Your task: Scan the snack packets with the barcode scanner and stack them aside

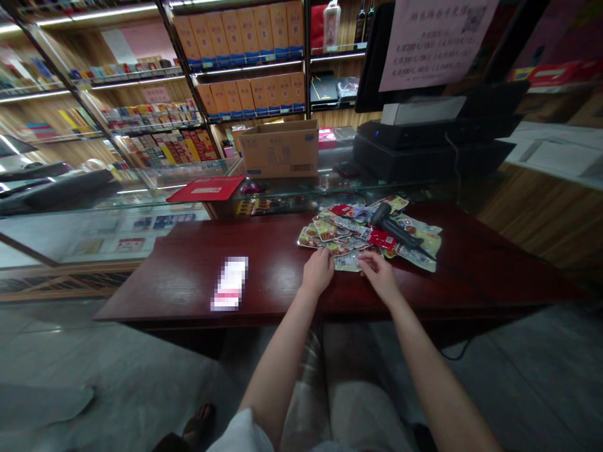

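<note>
A pile of small shiny snack packets (330, 227), mostly pale green and brown with some red, lies on the dark red wooden desk. My left hand (319, 271) has its fingers closed at the left edge of a silvery packet (347, 261) at the front of the pile. At the same packet's right edge, my right hand (379, 276) pinches with thumb and fingers. A black barcode scanner (394, 227) rests on top of the pile, just beyond my right hand. Part of the held packet's edges is hidden under my fingers.
A phone (230, 284), blurred out, lies on the desk (179, 270) to the left. Behind are a red folder (206, 188) and a cardboard box (281, 150) on a glass counter. A dark monitor (374, 63) stands at right. Stocked shelves line the back.
</note>
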### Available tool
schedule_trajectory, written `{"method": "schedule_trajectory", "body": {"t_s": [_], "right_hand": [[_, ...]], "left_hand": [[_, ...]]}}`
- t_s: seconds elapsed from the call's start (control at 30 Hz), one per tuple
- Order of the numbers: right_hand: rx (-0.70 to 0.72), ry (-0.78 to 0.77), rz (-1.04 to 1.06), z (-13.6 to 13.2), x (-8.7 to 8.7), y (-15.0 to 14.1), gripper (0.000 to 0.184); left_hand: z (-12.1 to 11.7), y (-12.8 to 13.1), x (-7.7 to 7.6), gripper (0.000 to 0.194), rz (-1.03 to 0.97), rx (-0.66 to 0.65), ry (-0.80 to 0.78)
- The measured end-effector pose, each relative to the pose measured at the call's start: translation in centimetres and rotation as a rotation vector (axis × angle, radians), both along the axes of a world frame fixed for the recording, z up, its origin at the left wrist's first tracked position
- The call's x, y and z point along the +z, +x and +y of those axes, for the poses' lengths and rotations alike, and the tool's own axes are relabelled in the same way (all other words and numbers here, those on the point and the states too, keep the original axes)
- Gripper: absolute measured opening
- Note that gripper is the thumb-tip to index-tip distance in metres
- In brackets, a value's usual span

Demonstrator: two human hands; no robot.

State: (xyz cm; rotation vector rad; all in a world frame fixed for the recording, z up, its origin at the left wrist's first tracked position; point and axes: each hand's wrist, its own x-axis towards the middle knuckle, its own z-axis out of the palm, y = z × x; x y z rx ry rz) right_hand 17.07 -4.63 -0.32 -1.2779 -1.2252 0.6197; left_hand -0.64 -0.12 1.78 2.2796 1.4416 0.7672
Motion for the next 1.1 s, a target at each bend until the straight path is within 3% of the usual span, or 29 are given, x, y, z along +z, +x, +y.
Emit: {"method": "schedule_trajectory", "body": {"t_s": [0.13,0.23,0.4,0.53,0.67,0.83,1.1], "right_hand": [[-0.034,0.026,-0.024,0.3,0.3,0.7,0.032],[-0.126,0.057,-0.089,0.7,1.1,2.8,0.029],[-0.465,0.098,-0.662,1.4,3.1,7.9,0.030],[-0.582,-0.079,-0.915,1.9,3.8,10.0,0.042],[-0.555,-0.264,-0.988,2.7,3.8,10.4,0.060],[-0.485,-0.419,-1.053,3.8,4.1,10.5,0.057],[-0.456,-0.406,-1.149,5.9,4.7,10.7,0.054]], "left_hand": [[-0.1,0.1,0.0,0.018,0.019,0.005,0.000],[-0.3,0.0,0.2,0.018,0.036,0.009,0.000],[-0.5,0.1,0.9,0.019,0.072,0.023,-0.028],[-0.6,0.2,1.1,0.019,0.095,0.029,-0.032],[-0.5,0.2,0.8,0.018,0.107,0.028,-0.015],[-0.3,0.2,0.6,0.018,0.122,0.011,0.004],[-0.4,0.3,1.0,0.018,0.160,0.016,-0.014]]}}
